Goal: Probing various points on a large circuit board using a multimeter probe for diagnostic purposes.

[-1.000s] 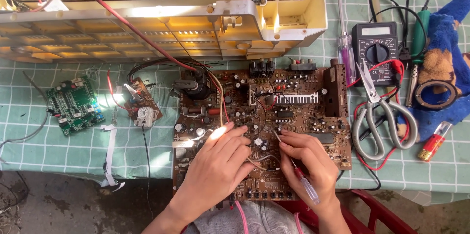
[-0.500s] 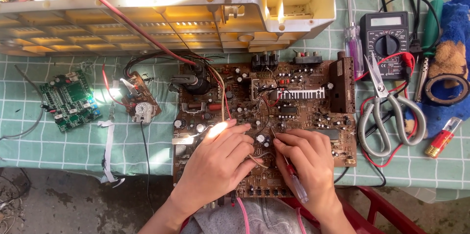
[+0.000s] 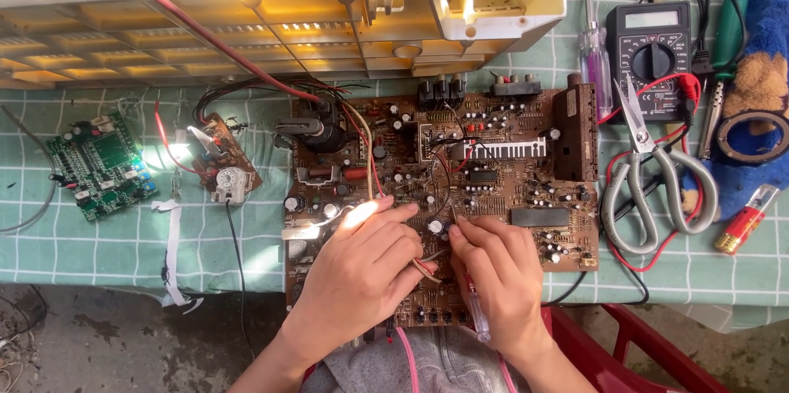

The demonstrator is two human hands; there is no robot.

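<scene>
A large brown circuit board (image 3: 493, 163) lies on the green checked tablecloth (image 3: 99, 237), its near edge over the table's rim. My left hand (image 3: 362, 270) rests flat on the board's lower middle, fingers among the capacitors and touching a thin wire. My right hand (image 3: 501, 265) is closed on a slim clear-handled screwdriver (image 3: 472, 311), its tip pressed to the board near a small capacitor. The two hands touch at the fingertips. Red and black wires run from the board's upper left.
A cream plastic casing (image 3: 288, 15) spans the back. A green board (image 3: 100, 164) and a small brown board (image 3: 222, 163) lie left. Grey-handled scissors (image 3: 649, 171), a multimeter (image 3: 653, 52), a tape roll (image 3: 752, 138) and a blue cloth (image 3: 764, 23) sit right. A red stool (image 3: 625, 352) stands below.
The camera view drifted slightly, so the board sits a bit higher and further right. Both hands stay on the same spot, with only small finger movements.
</scene>
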